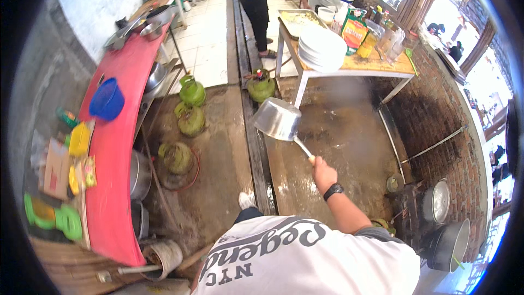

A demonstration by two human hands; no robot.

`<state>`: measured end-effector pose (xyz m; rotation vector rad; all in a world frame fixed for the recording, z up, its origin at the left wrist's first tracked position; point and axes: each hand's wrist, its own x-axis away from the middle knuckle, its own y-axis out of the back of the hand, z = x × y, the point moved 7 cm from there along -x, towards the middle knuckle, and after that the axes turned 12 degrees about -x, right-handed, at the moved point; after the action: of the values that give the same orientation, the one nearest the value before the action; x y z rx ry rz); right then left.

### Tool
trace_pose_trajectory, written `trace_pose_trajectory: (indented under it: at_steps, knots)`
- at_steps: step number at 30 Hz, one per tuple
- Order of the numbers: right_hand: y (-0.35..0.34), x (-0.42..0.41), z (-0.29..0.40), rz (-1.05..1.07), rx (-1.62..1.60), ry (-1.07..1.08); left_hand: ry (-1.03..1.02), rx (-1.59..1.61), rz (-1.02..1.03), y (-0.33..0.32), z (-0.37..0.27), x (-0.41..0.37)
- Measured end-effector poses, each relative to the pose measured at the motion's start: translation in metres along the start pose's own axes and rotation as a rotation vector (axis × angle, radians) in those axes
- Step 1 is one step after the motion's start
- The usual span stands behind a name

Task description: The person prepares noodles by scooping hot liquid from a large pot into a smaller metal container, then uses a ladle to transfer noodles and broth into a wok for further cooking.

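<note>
My right hand (325, 176), with a dark watch on its wrist, grips the long handle of a metal saucepan (279, 118). The pan is tilted in the air over the drain channel and the wet floor, its outer side showing; I cannot see inside it. My left hand is out of view. Below and around the pan lies the wet concrete floor (339, 147), split by a long dark drain channel (258, 159). Just beyond the pan stands a green gas cylinder (262, 86) with a red-topped valve.
A red-topped counter (112, 164) with a blue plastic basin (107, 99) runs along the left. Several green gas cylinders (190, 121) stand beside it. Ahead, a wooden table (360, 65) holds stacked white plates (321, 49) and a food tray (301, 22). Another person (256, 4) leans there. Pots (448, 246) stand at right.
</note>
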<state>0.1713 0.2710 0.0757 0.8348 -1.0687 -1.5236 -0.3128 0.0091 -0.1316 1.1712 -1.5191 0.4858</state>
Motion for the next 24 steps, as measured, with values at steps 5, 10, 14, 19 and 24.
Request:
trace_pose_trajectory:
  at_steps: [5,10,14,19,24]
  knots:
    - [0.005,-0.115,0.1,0.007,-0.178,-0.026,-0.141,0.093,-0.13,0.233,-0.23,-0.076]
    - [0.004,-0.239,0.151,-0.133,-0.142,-0.066,-0.578,0.115,-0.221,0.396,-0.504,-0.163]
    - [-0.02,-0.351,0.168,-0.111,-0.129,-0.031,-0.708,-0.112,-0.375,0.456,-0.628,-0.226]
    - [-0.031,-0.484,0.209,-0.145,-0.259,-0.228,-0.251,0.021,-0.091,0.473,-0.635,-0.298]
    - [0.005,-0.594,0.24,-0.454,-0.377,-0.307,-0.323,-0.301,0.114,0.488,-0.64,-0.346]
